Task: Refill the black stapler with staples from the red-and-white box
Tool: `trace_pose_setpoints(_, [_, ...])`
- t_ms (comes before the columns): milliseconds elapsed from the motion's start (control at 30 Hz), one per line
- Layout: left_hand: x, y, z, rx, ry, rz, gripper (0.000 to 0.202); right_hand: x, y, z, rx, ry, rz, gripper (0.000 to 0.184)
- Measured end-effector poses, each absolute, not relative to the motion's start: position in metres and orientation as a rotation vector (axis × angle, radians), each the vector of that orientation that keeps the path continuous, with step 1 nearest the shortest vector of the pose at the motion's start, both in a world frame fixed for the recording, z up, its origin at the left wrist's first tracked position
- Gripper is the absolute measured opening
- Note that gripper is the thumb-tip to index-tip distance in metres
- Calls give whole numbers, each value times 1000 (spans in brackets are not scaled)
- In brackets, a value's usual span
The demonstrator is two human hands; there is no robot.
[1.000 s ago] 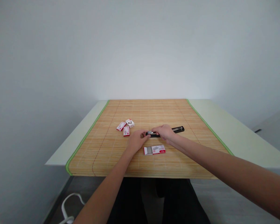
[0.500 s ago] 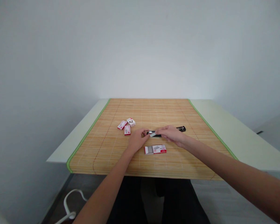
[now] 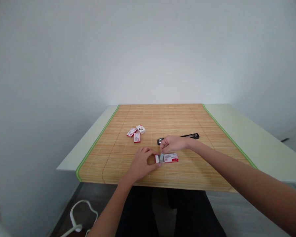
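Note:
A red-and-white staple box [image 3: 171, 158] lies on the mat with its grey inner tray pulled out to the left. The thumb and fingers of my left hand [image 3: 142, 162] grip that tray end from both sides. My right hand [image 3: 171, 144] pinches a small grey strip of staples [image 3: 161, 156], its lower end at the tray's opening. Behind the right hand lies an opened black stapler [image 3: 191, 136], its middle partly covered by that hand and wrist.
Three small red-and-white boxes [image 3: 137, 137] sit together left of the stapler. A bamboo mat [image 3: 162, 118] with green edging covers the middle of the white table [image 3: 239, 131]. A white cable [image 3: 76, 227] hangs low at the left, below the table.
Both hands have come from the stapler toward me to the staple box. My left hand has let go of the stapler and taken the tray end; the right hand has carried the staple strip there.

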State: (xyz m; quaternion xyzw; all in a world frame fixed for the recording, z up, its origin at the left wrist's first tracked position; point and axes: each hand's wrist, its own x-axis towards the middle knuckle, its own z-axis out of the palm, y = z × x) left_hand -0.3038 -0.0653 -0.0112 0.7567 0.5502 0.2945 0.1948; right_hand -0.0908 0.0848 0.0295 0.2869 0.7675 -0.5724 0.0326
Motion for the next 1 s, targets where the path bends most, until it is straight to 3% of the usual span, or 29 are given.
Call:
trace_pose_setpoints(267, [-304, -61, -13, 2127, 1533, 824, 38, -103, 94, 20, 751, 2335, -1653, 15])
trace_pose_setpoints(633, [-304, -61, -13, 2140, 1543, 812, 39, -94, 85, 12, 906, 2405, -1702, 26])
trace_pose_setpoints(1000, [-303, -60, -16, 2130, 1545, 820, 40, -89, 71, 19, 939, 2367, -1784, 21])
